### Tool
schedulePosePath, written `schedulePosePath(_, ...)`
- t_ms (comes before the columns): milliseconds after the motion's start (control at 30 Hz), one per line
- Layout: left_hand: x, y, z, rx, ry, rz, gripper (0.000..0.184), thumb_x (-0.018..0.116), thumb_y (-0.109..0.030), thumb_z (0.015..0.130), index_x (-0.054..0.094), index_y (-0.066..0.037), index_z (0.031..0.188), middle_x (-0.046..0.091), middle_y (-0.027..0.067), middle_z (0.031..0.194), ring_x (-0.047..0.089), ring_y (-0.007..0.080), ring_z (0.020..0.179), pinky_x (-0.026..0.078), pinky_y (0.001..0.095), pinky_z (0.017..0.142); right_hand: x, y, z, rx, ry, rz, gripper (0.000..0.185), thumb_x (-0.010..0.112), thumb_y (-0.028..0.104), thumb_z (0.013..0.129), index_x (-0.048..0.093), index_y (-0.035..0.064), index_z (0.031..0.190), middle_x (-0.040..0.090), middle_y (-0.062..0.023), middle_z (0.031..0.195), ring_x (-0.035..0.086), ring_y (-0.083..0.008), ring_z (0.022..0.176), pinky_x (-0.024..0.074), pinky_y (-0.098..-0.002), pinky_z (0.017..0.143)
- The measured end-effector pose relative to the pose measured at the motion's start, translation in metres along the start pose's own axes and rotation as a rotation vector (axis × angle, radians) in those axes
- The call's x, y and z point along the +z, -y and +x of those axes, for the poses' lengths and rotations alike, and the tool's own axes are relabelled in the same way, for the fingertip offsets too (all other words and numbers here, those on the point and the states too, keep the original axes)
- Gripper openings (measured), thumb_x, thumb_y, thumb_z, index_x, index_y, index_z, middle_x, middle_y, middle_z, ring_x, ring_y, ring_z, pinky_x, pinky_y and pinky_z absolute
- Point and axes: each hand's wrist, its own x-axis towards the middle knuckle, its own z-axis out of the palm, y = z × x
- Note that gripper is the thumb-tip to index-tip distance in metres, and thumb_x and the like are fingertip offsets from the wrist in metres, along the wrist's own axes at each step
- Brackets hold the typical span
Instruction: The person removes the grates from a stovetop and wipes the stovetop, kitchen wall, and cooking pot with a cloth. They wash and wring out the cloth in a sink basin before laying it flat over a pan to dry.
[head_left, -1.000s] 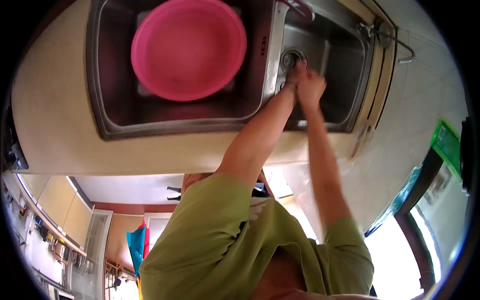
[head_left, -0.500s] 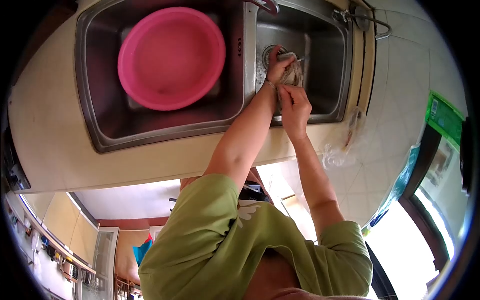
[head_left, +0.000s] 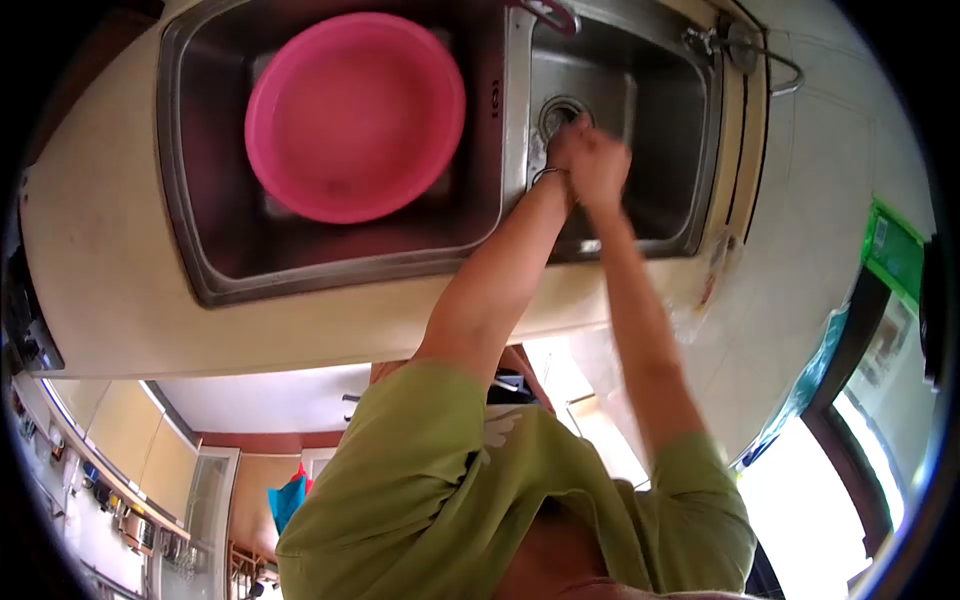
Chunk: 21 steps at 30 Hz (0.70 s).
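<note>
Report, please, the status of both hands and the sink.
Left hand and right hand together over smaller sink, near drain; grip blurred, cannot tell. Pink basin in larger sink, clear of hands. Nothing seen blocking.

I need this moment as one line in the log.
left hand: over smaller sink, partly hidden; right hand: overlapping it, blurred; grips: unclear; pink basin: in larger sink

Pink basin, grey sink

Tan cabinets lower left, pale tiles right.
</note>
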Motion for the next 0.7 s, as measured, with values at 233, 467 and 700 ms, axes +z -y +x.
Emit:
schedulePosePath(233,-0.019,-0.009,0.013,-0.067,0.548,-0.207,0.027,0.042,-0.027,0.085,0.054,-0.013,0.065,0.055,0.0034,0.064,0.055,0.0176,0.061,0.043,0.0313,0.060,-0.007,0.012,-0.024,0.010,-0.095,0.002,0.028,0.055,0.030,0.070,0.062,0.0031,0.066,0.058,-0.0191,0.066,0.056,-0.0378,0.063,0.0446,-0.0410,0.055)
schedulePosePath(467,0.024,-0.012,-0.021,0.257,0.046,0.078,0.018,0.045,-0.022,0.084,0.054,-0.007,0.080,0.055,0.0047,0.075,0.054,0.0154,0.067,0.044,0.0305,0.059,0.008,-0.051,0.050,0.308,-0.008,0.410,0.035,0.054,0.040,0.076,0.065,0.0071,0.082,0.061,-0.0160,0.081,0.058,-0.0260,0.078,0.0439,-0.0333,0.069)
schedulePosePath(700,0.008,-0.010,0.001,0.393,-0.042,-0.113,0.028,0.055,-0.009,0.079,0.044,-0.008,0.105,0.054,0.0083,0.087,0.055,0.0198,0.067,0.048,0.0330,0.055,-0.017,-0.036,-0.006,-0.035,-0.126,0.587,0.020,0.058,0.006,0.076,0.063,0.0071,0.095,0.059,-0.0091,0.085,0.056,-0.0151,0.080,0.0429,-0.0244,0.071)
